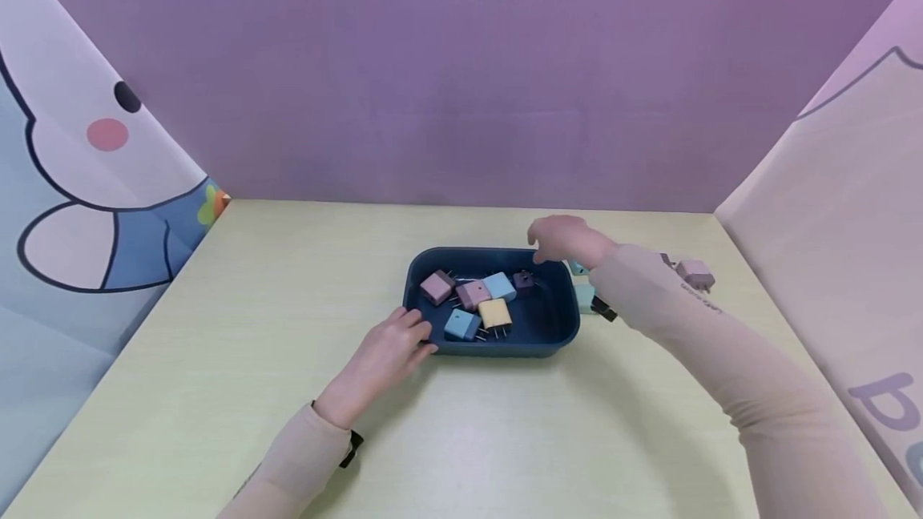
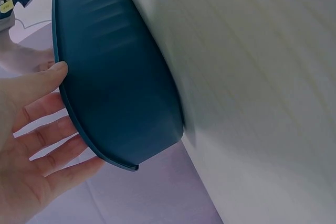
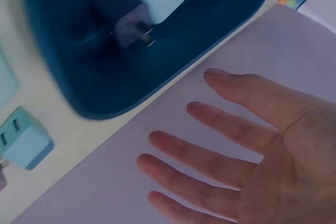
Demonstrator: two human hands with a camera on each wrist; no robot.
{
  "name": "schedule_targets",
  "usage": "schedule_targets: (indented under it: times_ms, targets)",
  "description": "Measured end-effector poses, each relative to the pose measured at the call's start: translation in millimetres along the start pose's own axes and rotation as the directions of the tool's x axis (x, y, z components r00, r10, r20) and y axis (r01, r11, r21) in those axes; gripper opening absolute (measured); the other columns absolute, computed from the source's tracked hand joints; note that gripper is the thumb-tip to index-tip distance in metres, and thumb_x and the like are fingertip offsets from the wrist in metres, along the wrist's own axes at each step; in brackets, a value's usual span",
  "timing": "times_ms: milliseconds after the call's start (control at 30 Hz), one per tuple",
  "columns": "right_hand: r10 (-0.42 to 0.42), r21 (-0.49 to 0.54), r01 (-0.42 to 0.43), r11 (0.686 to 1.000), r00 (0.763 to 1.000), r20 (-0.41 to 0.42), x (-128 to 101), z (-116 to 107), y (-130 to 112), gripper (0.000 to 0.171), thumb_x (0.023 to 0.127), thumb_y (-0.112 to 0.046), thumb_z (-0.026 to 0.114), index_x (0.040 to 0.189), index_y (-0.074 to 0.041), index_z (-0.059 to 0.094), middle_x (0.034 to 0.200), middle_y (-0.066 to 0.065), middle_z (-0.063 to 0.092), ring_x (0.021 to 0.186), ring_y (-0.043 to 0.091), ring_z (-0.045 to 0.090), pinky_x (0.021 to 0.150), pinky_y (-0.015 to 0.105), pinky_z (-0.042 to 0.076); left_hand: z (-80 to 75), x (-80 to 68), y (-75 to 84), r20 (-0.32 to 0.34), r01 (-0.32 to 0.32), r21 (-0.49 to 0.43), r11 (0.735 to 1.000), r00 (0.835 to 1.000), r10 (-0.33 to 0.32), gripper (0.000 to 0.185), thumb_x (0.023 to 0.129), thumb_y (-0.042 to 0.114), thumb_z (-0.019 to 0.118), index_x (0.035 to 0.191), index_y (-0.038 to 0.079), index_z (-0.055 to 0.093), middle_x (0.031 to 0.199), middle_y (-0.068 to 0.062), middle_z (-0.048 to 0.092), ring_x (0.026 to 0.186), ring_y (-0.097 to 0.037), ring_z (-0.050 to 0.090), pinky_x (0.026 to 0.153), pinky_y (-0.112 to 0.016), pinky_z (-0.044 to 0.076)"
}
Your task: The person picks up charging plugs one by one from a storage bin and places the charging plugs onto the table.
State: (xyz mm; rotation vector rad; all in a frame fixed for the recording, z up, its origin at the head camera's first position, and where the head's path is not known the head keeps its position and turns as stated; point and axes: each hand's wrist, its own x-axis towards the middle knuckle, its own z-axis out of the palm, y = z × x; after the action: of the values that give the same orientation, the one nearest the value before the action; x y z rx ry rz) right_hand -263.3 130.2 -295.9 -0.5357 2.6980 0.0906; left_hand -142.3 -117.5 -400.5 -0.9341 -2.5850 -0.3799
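Observation:
A dark blue plastic bin stands on the table, several wall chargers inside it. Among them are a pink charger, a yellow charger, a blue charger and a dark purple charger. My left hand holds the bin's near left rim, its thumb on the outside and the other fingers behind the rim. Over the far right corner of the bin is my right hand. The right wrist view shows its fingers spread, with nothing in them.
Right of the bin, partly behind my right forearm, lie a mint charger, a teal charger with two ports and a light purple charger. A purple backdrop rises behind the table, with printed cloth panels on both sides.

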Motion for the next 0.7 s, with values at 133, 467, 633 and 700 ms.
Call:
schedule_targets:
  times_ms: [133, 467, 633, 700]
  targets:
    - [-0.016, -0.018, 0.016, 1.000, 1.000, 0.018, 5, -2, -17, 0.037, 0.085, -0.016, 0.059, 0.119, -0.003, 0.053, 0.119, 0.011, 0.054, 0.102, 0.025, 0.053, 0.086, 0.040, 0.041, -0.4, -0.8, -0.7, -0.005, -0.002, 0.001, 1.000, 1.000, 0.002, 0.017, 0.072, 0.018, 0.073, 0.074, 0.007, 0.060, 0.070, -0.002, 0.048, 0.063, -0.015, 0.039, 0.058, -0.026, 0.039]
    - [-0.082, -0.045, 0.083, 0.996, 0.996, 0.023, 18, -4, -54, 0.031, 0.085, -0.016, 0.059, 0.114, -0.006, 0.056, 0.110, 0.007, 0.058, 0.091, 0.019, 0.054, 0.082, 0.034, 0.043, -0.2, -2.3, -2.5, -0.005, 0.007, 0.004, 1.000, 1.000, -0.007, 0.018, 0.072, 0.018, 0.073, 0.075, 0.006, 0.061, 0.070, -0.002, 0.049, 0.064, -0.016, 0.040, 0.059, -0.027, 0.040]
    - [-0.094, -0.029, 0.095, 0.995, 0.994, 0.055, 26, -2, -68, 0.037, 0.085, -0.017, 0.058, 0.120, -0.007, 0.052, 0.119, 0.006, 0.053, 0.102, 0.021, 0.052, 0.085, 0.036, 0.042, -0.3, -2.2, -2.8, -0.010, 0.002, 0.001, 1.000, 1.000, -0.002, 0.018, 0.072, 0.018, 0.073, 0.075, 0.006, 0.061, 0.071, -0.002, 0.050, 0.064, -0.016, 0.041, 0.059, -0.027, 0.040]
    - [-0.101, -0.017, 0.103, 0.995, 0.993, 0.065, 28, 0, -73, 0.038, 0.086, -0.017, 0.058, 0.122, -0.008, 0.050, 0.122, 0.006, 0.052, 0.106, 0.021, 0.050, 0.086, 0.035, 0.041, -0.4, -2.1, -2.7, -0.010, 0.000, -0.001, 1.000, 1.000, 0.000, 0.018, 0.072, 0.018, 0.073, 0.075, 0.006, 0.060, 0.071, -0.002, 0.049, 0.064, -0.016, 0.040, 0.059, -0.027, 0.039]
